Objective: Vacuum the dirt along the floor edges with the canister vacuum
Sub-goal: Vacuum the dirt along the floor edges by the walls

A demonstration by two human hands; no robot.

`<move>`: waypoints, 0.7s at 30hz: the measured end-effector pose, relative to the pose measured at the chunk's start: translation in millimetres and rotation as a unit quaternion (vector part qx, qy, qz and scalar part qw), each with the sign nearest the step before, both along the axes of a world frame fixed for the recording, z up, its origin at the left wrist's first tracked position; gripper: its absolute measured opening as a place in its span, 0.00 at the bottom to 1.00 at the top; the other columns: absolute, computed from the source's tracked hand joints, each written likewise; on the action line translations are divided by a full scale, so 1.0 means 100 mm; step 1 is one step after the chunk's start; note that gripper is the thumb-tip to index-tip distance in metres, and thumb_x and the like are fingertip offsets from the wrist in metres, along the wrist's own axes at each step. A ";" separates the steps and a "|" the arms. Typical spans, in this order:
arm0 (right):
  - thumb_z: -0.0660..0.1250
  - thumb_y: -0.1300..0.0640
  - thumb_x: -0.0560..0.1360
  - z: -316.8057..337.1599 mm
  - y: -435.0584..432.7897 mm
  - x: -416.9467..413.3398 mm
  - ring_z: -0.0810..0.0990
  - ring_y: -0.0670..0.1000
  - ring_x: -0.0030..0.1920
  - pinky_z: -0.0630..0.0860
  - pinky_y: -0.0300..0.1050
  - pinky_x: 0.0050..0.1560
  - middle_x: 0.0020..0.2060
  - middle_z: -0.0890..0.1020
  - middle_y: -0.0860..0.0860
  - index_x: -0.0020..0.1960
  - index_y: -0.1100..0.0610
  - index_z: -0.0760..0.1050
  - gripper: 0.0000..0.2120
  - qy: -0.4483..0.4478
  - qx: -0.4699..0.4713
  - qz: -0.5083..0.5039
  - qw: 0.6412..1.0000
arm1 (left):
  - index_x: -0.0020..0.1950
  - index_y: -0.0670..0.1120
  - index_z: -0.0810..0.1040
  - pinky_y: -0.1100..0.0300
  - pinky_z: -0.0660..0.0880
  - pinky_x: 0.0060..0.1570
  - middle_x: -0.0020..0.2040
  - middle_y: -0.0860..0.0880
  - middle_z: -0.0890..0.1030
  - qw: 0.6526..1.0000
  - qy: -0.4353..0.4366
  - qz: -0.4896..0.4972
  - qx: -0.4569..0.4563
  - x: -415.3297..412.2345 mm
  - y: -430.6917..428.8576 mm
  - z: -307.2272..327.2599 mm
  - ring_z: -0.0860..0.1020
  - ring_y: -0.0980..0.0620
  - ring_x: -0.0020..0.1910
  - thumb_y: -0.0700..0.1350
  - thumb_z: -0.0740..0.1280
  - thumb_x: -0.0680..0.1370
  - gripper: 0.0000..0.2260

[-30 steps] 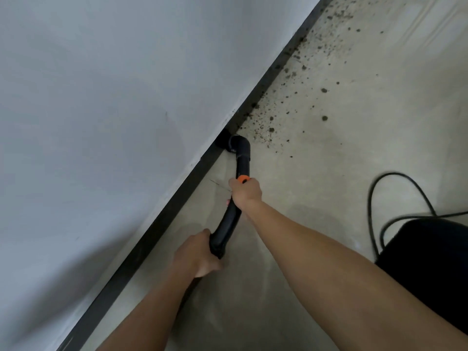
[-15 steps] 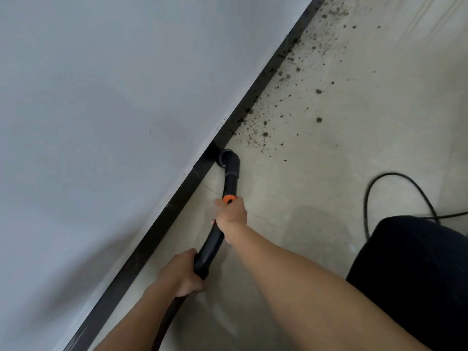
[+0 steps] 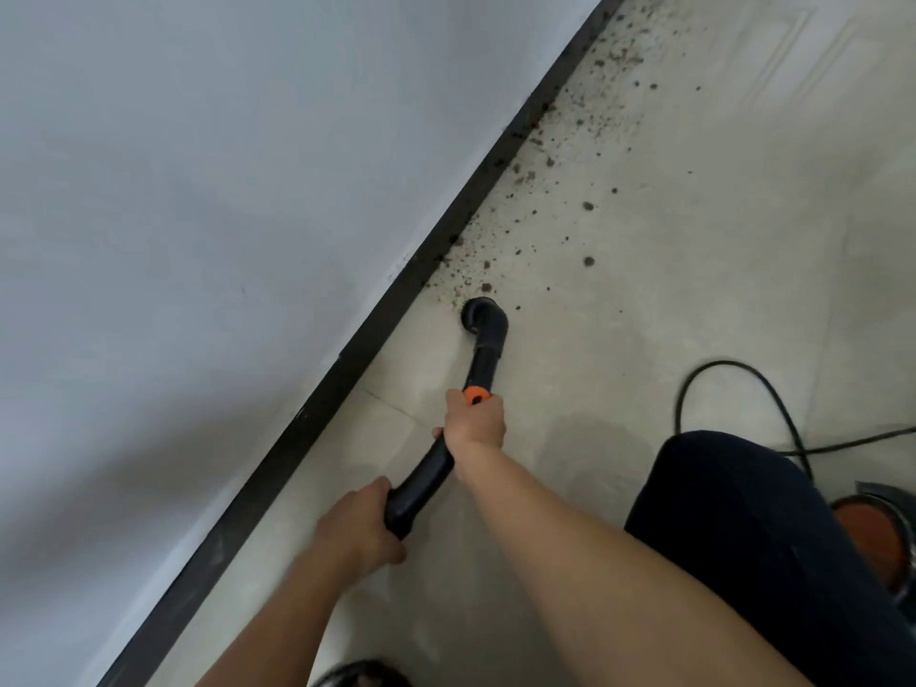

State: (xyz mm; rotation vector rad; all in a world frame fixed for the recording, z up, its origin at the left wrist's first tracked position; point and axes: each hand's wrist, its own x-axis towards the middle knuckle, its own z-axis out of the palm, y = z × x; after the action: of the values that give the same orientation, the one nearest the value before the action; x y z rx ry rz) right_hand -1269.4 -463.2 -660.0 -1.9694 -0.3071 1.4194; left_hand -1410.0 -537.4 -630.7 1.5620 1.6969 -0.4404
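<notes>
Black plastic vacuum nozzle [image 3: 483, 319] sits low on the pale floor [image 3: 694, 300], near the dark skirting [image 3: 347, 359] and at the near end of the dirt [image 3: 570, 156]. The right hand [image 3: 475, 422] grasps the wand [image 3: 426, 480] just under its orange collar [image 3: 477, 393]; the left hand [image 3: 357, 530] is wrapped round the wand's near end. The floor strip along the skirting nearer than the nozzle shows no crumbs and is judged done. Beyond the nozzle, dirt lies thick against the skirting and scatters rightward to the far edge of view, so the larger part appears outstanding. A power cable [image 3: 733, 384] loops on the floor at right. An orange-and-black body [image 3: 887, 538] at the near right edge is probably the canister.
</notes>
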 end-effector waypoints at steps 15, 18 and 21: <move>0.66 0.52 0.75 0.03 0.70 -0.27 0.81 0.58 0.33 0.84 0.57 0.40 0.47 0.79 0.59 0.57 0.58 0.69 0.15 0.044 0.032 0.071 0.996 | 0.51 0.52 0.71 0.59 0.72 0.35 0.42 0.53 0.77 0.982 -0.056 0.141 0.112 -0.15 0.20 -0.02 0.76 0.54 0.40 0.48 0.73 0.68 0.16; 0.65 0.48 0.74 -0.01 0.50 -0.26 0.82 0.58 0.36 0.84 0.55 0.43 0.45 0.78 0.56 0.52 0.55 0.68 0.13 0.014 0.024 0.068 0.997 | 0.50 0.52 0.71 0.59 0.71 0.34 0.42 0.54 0.77 0.992 -0.026 0.095 0.077 -0.15 0.18 0.00 0.76 0.53 0.40 0.48 0.73 0.67 0.16; 0.66 0.48 0.74 -0.09 0.14 -0.10 0.83 0.58 0.36 0.83 0.54 0.43 0.43 0.80 0.56 0.48 0.53 0.67 0.12 -0.024 0.011 0.003 1.000 | 0.52 0.52 0.71 0.59 0.73 0.39 0.46 0.54 0.77 0.999 0.002 0.018 0.027 -0.08 0.15 -0.02 0.77 0.51 0.45 0.48 0.74 0.65 0.19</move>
State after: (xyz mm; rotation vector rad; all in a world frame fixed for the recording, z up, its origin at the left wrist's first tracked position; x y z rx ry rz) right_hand -1279.9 -449.4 -668.8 -1.9895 -0.3483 1.3683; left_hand -1418.3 -522.8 -632.6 1.5673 1.7504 -0.3811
